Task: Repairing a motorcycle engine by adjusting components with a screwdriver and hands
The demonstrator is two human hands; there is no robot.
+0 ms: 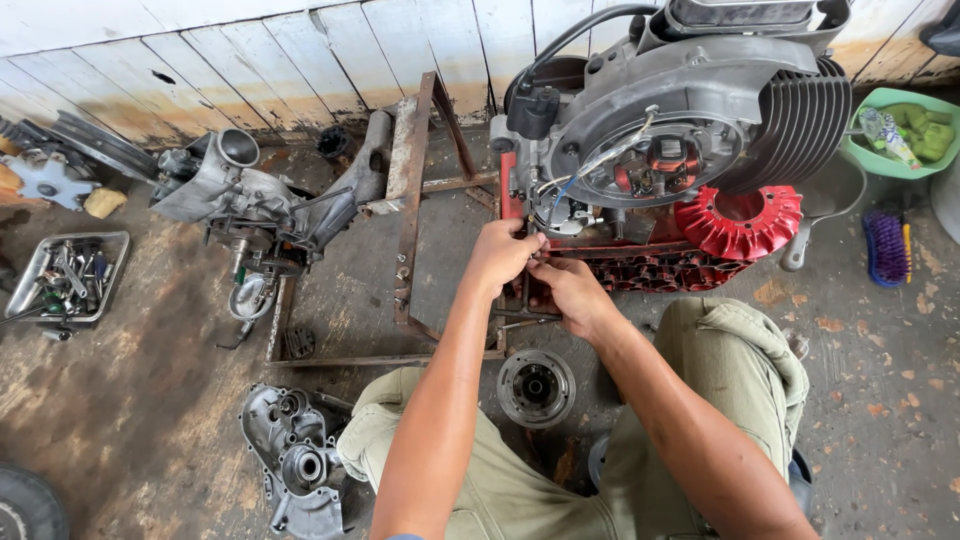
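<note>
Far left: metal tray (40,262) of small tools on stained floor (130,400). Next right: stripped engine casing (235,195) against rusty frame (410,200); below, grey crankcase cover (295,460). Centre: round hub part (536,387) on floor between knees. Left hand (500,255) and right hand (568,290) close together, fingertips touching, pinching something small at lower left edge of grey engine (680,120); pinched item too small to identify. Right of hands: red finned fan (740,220) beside engine. Far right: green basin (900,130), purple brush (884,247).
</note>
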